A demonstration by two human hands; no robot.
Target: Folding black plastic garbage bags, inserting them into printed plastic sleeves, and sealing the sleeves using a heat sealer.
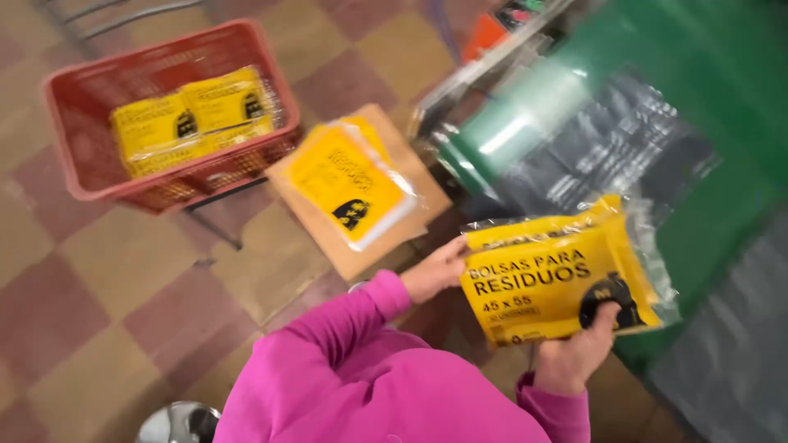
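Observation:
I hold a flat yellow pack of bags in clear wrap (542,279) in front of me with both hands. My right hand (574,357) grips its lower edge from below, thumb pressed on the black mark on its front. At the pack's left edge is my left hand (435,269), its fingers curled against that side. Pink sleeves cover both arms.
A red plastic basket (82,176) on the tiled floor at the upper left holds yellow packs (193,119). A cardboard box (328,242) beside it carries more yellow packs (349,184). Green shelving (722,74) with grey wrapped packs (607,152) fills the right. A metal round object (176,422) is at the bottom left.

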